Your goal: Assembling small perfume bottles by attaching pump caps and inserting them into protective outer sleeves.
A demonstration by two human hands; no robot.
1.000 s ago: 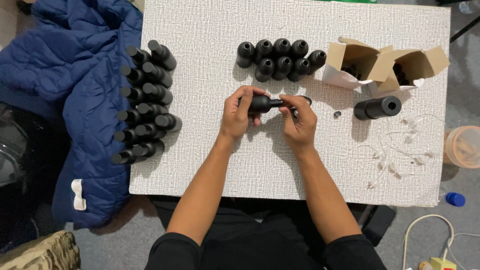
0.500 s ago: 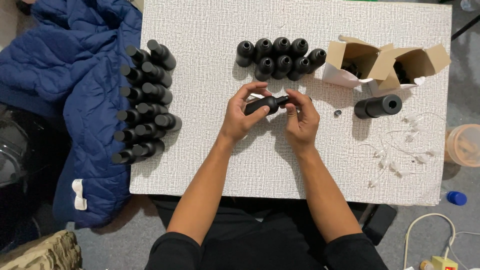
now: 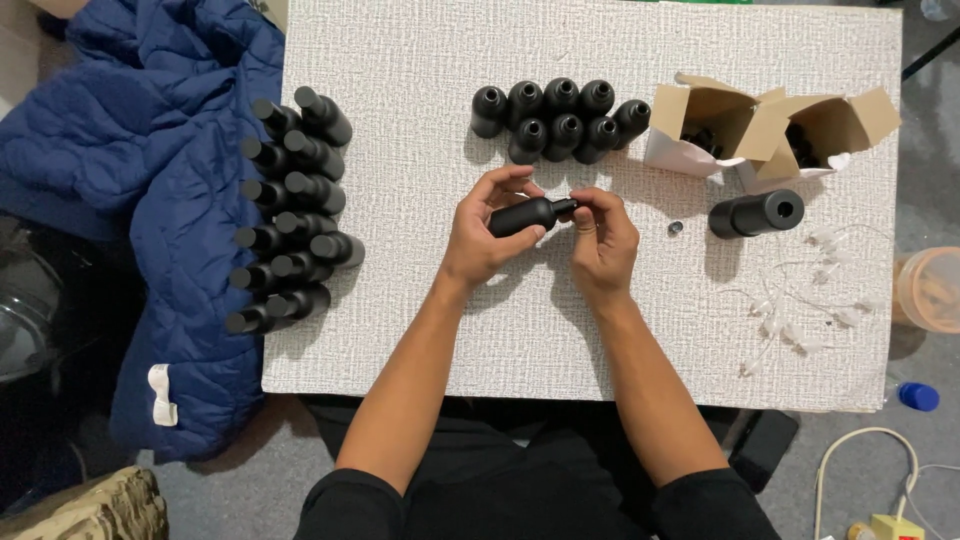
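Observation:
My left hand [image 3: 482,232] grips a matte black bottle [image 3: 523,215] lying sideways above the white textured table [image 3: 400,70]. My right hand [image 3: 603,236] pinches the bottle's neck end with thumb and fingers. Behind my hands stands a cluster of several upright black bottles [image 3: 560,115] without caps. A row of several capped black bottles [image 3: 292,210] lies along the table's left edge.
Two open cardboard boxes [image 3: 770,135] sit at the back right, with a black cylinder [image 3: 756,213] lying in front of them and a small metal ring [image 3: 676,229] nearby. White droppers [image 3: 800,300] are scattered at the right. A blue jacket [image 3: 130,180] lies at the left.
The bottle has shifted slightly in my left hand, and my right-hand fingers have closed in on its neck end. Nothing else on the table has moved.

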